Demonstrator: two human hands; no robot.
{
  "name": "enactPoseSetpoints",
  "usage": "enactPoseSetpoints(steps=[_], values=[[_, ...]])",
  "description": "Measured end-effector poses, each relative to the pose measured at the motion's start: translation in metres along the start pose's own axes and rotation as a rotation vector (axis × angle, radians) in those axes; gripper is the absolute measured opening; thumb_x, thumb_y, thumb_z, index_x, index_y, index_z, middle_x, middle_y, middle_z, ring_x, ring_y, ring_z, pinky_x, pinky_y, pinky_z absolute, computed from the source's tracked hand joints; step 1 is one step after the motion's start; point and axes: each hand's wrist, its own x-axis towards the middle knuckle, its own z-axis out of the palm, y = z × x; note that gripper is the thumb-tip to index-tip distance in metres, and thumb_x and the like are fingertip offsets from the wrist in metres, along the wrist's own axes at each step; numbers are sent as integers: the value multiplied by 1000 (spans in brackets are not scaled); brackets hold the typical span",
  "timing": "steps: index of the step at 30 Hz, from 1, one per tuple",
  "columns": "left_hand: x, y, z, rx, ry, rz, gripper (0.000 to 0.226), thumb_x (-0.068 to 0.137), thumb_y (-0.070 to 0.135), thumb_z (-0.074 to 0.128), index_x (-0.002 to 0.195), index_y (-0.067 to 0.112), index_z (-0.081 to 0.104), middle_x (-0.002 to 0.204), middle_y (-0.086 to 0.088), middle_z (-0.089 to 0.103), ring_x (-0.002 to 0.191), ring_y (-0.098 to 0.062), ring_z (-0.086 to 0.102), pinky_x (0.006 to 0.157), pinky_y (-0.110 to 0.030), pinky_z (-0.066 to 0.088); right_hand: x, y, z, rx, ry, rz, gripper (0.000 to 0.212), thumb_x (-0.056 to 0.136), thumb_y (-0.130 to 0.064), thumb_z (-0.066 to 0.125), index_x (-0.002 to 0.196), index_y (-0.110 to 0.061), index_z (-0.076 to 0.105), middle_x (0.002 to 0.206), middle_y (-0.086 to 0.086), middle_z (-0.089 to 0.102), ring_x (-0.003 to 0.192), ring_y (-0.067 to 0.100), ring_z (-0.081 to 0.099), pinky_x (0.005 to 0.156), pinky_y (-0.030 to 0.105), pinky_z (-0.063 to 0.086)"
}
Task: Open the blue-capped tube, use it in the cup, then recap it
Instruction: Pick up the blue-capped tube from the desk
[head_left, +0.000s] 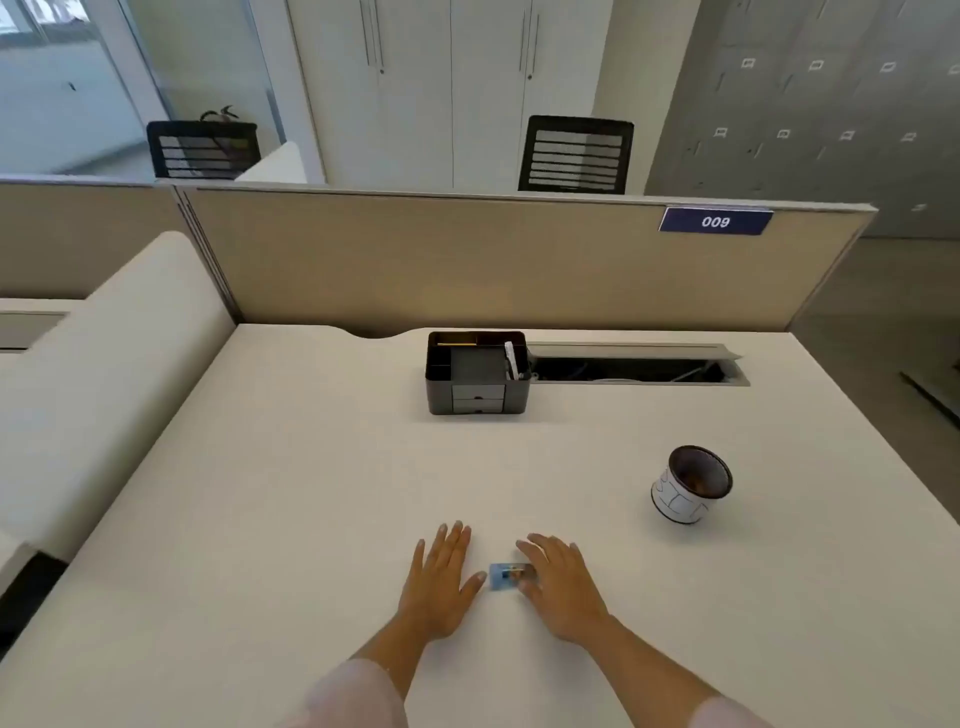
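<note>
A small tube with a blue cap lies on its side on the white desk, between my two hands. My left hand rests flat on the desk just left of it, fingers spread, thumb tip close to the blue cap. My right hand lies palm down at the tube's right end, its thumb and fingers touching or partly covering that end. A white cup with black line drawings and a dark inside stands farther right and beyond the hands.
A black desk organiser with small drawers stands at the back middle, beside an open cable slot. A beige partition closes off the desk's far edge. A cream side divider runs along the left.
</note>
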Motion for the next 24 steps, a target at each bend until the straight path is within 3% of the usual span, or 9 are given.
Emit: enactPoseSetpoints(steps=[3, 7, 11, 15, 17, 19, 21, 24], values=[[-1, -5, -1, 16, 7, -16, 70, 100, 53, 16, 152, 18, -13, 163, 1, -17, 150, -20, -15, 120, -41, -10, 4, -2, 1, -5, 16, -67, 47, 96, -29, 49, 143, -24, 41, 151, -4, 36, 138, 17, 32, 120, 32, 16], [-2, -3, -1, -38, 6, -2, 70, 100, 52, 18, 153, 18, -12, 163, 1, -16, 150, -19, -14, 121, -42, -9, 8, -5, 3, 26, 34, -53, 38, 92, -21, 54, 130, -23, 53, 134, -6, 51, 117, 17, 48, 99, 27, 41], [5, 3, -6, -153, 68, 31, 66, 101, 51, 19, 153, 22, -9, 163, 5, -13, 150, -16, -15, 121, -41, -9, 18, -8, -2, 63, 44, 35, 27, 91, -22, 56, 117, -24, 61, 117, -4, 60, 105, 20, 56, 86, 32, 47], [14, 18, -25, -351, 148, 28, 63, 100, 52, 20, 154, 27, -1, 164, 7, -4, 150, -11, -11, 121, -39, -8, 30, -21, -19, 467, 146, 164, 22, 90, -28, 64, 111, -23, 67, 106, -6, 68, 95, 16, 63, 79, 25, 48], [21, 31, -40, -521, 190, 7, 67, 97, 55, 23, 154, 27, 3, 164, 7, 0, 151, -12, -7, 122, -40, -6, 37, -28, -34, 684, 200, 140, 24, 90, -29, 66, 113, -22, 66, 105, -6, 70, 95, 12, 64, 81, 21, 49], [25, 47, -58, -703, 219, -22, 71, 93, 59, 26, 154, 26, 8, 164, 5, 8, 151, -16, 2, 123, -43, 0, 41, -36, -50, 828, 236, 109, 25, 93, -31, 63, 117, -25, 62, 103, -7, 71, 95, 8, 66, 83, 18, 50], [29, 62, -75, -907, 232, -29, 71, 91, 61, 30, 153, 28, 16, 160, 4, 24, 149, -21, 20, 122, -47, 16, 44, -42, -64, 933, 262, 86, 22, 96, -31, 58, 117, -33, 55, 99, -8, 71, 94, 3, 67, 82, 17, 52], [33, 78, -97, -1145, 248, 16, 61, 91, 57, 40, 144, 28, 36, 138, 5, 52, 129, -18, 49, 107, -33, 39, 45, -46, -76, 983, 288, 66, 22, 101, -26, 49, 121, -35, 46, 100, -4, 73, 96, 4, 68, 78, 15, 51]])
